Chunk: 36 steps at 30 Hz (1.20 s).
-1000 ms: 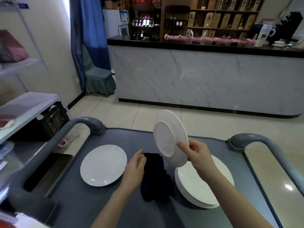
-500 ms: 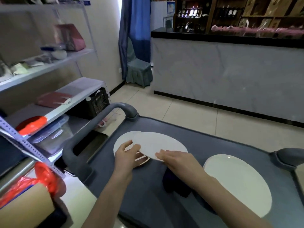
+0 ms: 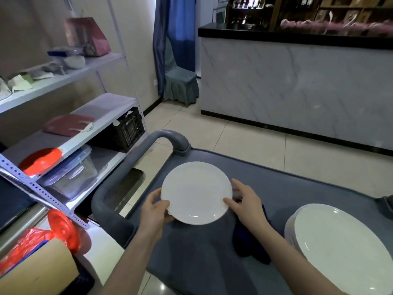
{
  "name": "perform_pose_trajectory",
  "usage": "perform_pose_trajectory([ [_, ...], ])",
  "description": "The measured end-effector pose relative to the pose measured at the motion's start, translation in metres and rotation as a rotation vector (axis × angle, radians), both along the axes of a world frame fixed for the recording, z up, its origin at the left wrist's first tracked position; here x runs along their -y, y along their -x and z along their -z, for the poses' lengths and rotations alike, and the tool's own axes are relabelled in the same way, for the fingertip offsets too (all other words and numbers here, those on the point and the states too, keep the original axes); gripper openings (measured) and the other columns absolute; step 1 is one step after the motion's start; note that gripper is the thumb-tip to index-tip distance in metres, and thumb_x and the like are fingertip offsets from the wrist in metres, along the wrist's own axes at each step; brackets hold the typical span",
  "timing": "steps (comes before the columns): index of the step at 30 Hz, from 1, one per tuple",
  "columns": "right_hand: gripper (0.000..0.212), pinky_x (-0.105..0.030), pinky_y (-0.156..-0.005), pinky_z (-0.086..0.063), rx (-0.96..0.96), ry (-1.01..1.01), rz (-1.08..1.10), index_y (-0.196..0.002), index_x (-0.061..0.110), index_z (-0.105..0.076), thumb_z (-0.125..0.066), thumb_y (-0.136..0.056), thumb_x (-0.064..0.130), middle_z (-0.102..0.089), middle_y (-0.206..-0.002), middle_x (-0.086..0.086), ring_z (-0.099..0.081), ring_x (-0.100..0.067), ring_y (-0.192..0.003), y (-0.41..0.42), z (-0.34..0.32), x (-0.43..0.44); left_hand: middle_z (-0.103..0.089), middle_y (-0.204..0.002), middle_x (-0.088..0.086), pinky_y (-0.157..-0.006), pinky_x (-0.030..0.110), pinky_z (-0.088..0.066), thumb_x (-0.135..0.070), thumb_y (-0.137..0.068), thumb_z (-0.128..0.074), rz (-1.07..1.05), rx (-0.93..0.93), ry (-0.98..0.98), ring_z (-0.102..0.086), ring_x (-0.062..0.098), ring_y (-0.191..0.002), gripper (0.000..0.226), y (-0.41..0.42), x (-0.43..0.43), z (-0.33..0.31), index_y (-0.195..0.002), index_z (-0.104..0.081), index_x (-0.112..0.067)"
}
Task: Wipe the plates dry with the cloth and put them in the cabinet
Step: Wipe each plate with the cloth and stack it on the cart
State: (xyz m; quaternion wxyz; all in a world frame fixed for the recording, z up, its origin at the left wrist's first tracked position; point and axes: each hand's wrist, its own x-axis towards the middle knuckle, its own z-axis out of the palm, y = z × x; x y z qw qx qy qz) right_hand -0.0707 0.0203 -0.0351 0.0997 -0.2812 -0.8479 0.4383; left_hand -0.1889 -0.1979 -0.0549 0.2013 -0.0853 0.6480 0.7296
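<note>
So, @kev, where's the white plate (image 3: 196,192) and who's got it?

@mo Centre of the frame, a bit low, roughly level over the grey cart top (image 3: 212,269). The left hand (image 3: 155,211) grips its left rim, thumb on top, fingers curled underneath. A second thin white rim peeks out below it right at that hand, so it could be two plates. Can't tell if it's lifted or lying on the cart.

@kev And the right hand (image 3: 244,205)?

@mo Spread and fairly straight. The thumb tip touches the plate's right rim and the other fingers reach past the edge, so it isn't wrapped round anything as far as I can see. The dark cloth (image 3: 251,248) lies bunched on the cart under that forearm. In the lower right corner sits a stack of plates (image 3: 340,252), apart from the held one, with the cloth in between.

@kev What else is around?

@mo The curved grey cart handle (image 3: 131,165) is just left of the plate. Metal shelving (image 3: 110,103) runs down the left side of the frame, holding a black crate (image 3: 127,129) and a clear lidded tub (image 3: 70,177). There's a red plastic bag (image 3: 61,226) at lower left. A marble-look counter (image 3: 297,86) fills the upper right, and a covered chair (image 3: 180,86) sits top centre by a blue curtain (image 3: 180,28).
</note>
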Motion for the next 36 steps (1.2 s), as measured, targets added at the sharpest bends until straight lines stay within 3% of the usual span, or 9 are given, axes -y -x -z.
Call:
perform_pose_trajectory([
  [3, 0.058, -0.025, -0.083, -0.046, 0.036, 0.147, 0.141, -0.142, 0.015, -0.051, -0.072, -0.088, 0.011, -0.065, -0.113, -0.002, -0.06, -0.011, -0.089, 0.023, 0.01, 0.009, -0.072, -0.102, 0.01, -0.061, 0.034, -0.058, 0.004, -0.091, -0.051, 0.075, -0.011, 0.024, -0.069, 0.032, -0.093, 0.039, 0.022, 0.008, 0.012, -0.118, -0.058, -0.024],
  [7, 0.035, -0.026, -0.072, -0.053, 0.045, 0.199, 0.221, -0.11, 0.021, -0.072, -0.065, -0.084, -0.001, -0.071, -0.091, 0.008, -0.064, -0.007, -0.081, 0.045, 0.023, 0.023, -0.075, -0.097, -0.001, -0.064, 0.034, -0.059, 0.0, -0.092, -0.052, 0.16, -0.047, 0.084, -0.07, 0.023, -0.094, 0.04, 0.046, 0.012, 0.027, -0.119, -0.058, -0.029],
  [10, 0.04, -0.032, -0.078, -0.054, 0.05, 0.207, 0.271, -0.107, 0.026, -0.073, -0.064, -0.082, -0.003, -0.071, -0.094, 0.002, -0.064, -0.012, -0.082, 0.057, 0.034, 0.031, -0.067, -0.117, 0.004, -0.085, 0.043, -0.058, 0.004, -0.091, -0.05, 0.233, -0.167, 0.218, -0.064, 0.019, -0.106, 0.041, 0.062, 0.011, 0.036, -0.121, -0.06, -0.022],
  [12, 0.041, -0.033, -0.079, -0.052, 0.057, 0.214, 0.303, -0.107, 0.027, -0.072, -0.063, -0.082, -0.004, -0.07, -0.1, -0.004, -0.064, -0.016, -0.084, 0.063, 0.042, 0.033, -0.062, -0.117, 0.011, -0.092, 0.043, -0.054, 0.005, -0.088, -0.05, 0.292, -0.272, 0.364, -0.062, 0.021, -0.103, 0.041, 0.07, 0.009, 0.043, -0.119, -0.063, -0.02],
  [14, 0.04, -0.029, -0.074, -0.049, 0.073, 0.213, 0.318, -0.107, 0.025, -0.072, -0.061, -0.081, -0.004, -0.069, -0.101, -0.008, -0.064, -0.018, -0.085, 0.066, 0.05, 0.034, -0.056, -0.113, 0.012, -0.089, 0.039, -0.053, 0.003, -0.088, -0.051, 0.319, -0.311, 0.447, -0.06, 0.023, -0.097, 0.041, 0.075, 0.007, 0.051, -0.121, -0.063, -0.018],
  [18, 0.039, -0.021, -0.061, -0.04, 0.114, 0.203, 0.359, -0.104, 0.025, -0.073, -0.06, -0.08, -0.003, -0.066, -0.099, -0.013, -0.06, -0.02, -0.079, 0.07, 0.063, 0.034, -0.042, -0.101, -0.004, -0.069, 0.007, -0.039, -0.002, -0.092, -0.051, 0.317, -0.33, 0.514, -0.053, 0.01, -0.087, 0.044, 0.075, 0.001, 0.064, -0.128, -0.059, -0.026],
  [25, 0.042, -0.013, -0.057, -0.039, 0.129, 0.22, 0.375, -0.106, 0.029, -0.073, -0.06, -0.081, -0.001, -0.064, -0.101, -0.01, -0.062, -0.017, -0.079, 0.075, 0.077, 0.037, -0.037, -0.101, -0.005, -0.073, 0.007, -0.035, 0.0, -0.093, -0.048, 0.299, -0.326, 0.551, -0.049, 0.005, -0.088, 0.047, 0.08, -0.003, 0.074, -0.133, -0.058, -0.021],
  [30, 0.043, -0.024, -0.074, -0.044, 0.122, 0.22, 0.394, -0.111, 0.028, -0.071, -0.061, -0.082, -0.002, -0.056, -0.102, -0.007, -0.061, -0.02, -0.083, 0.077, 0.083, 0.041, -0.035, -0.103, -0.006, -0.075, 0.007, -0.036, 0.001, -0.093, -0.049, 0.3, -0.329, 0.556, -0.051, 0.009, -0.09, 0.045, 0.081, 0.002, 0.075, -0.13, -0.06, -0.023],
  [36, 0.038, -0.013, -0.064, -0.041, 0.139, 0.185, 0.375, -0.105, 0.027, -0.07, -0.061, -0.083, -0.002, -0.052, -0.1, -0.005, -0.06, -0.018, -0.079, 0.079, 0.085, 0.039, -0.037, -0.108, 0.001, -0.079, 0.009, -0.037, -0.001, -0.097, -0.049, 0.277, -0.333, 0.558, -0.05, 0.01, -0.09, 0.047, 0.077, 0.002, 0.073, -0.14, -0.054, -0.018],
])
